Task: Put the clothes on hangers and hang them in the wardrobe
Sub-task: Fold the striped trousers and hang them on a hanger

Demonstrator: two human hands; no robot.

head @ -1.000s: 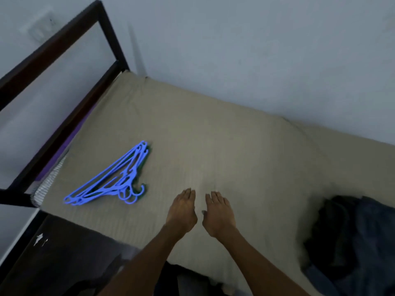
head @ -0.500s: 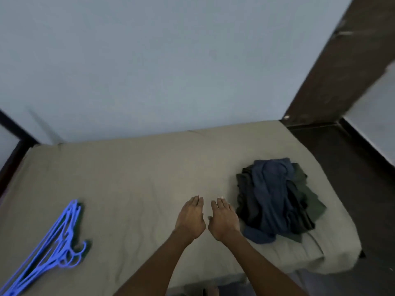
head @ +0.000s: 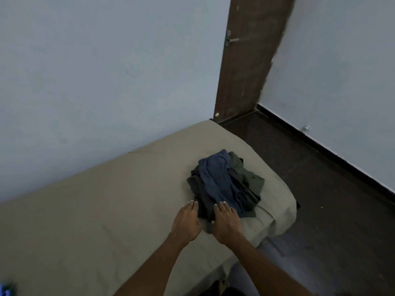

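Head view; looks forward-down, close over bed (head: pixel 106 210) corner

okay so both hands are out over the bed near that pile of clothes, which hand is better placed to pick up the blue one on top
Right, probably. The right hand already lies over the near edge of the clothes pile, its fingertips next to the blue garment. The left hand is flat beside the pile, over the bed.

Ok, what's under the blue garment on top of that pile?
Under the blue garment lie a dark grey piece and a green one, resting on the bed. How many garments lie deeper is hidden by the pile.
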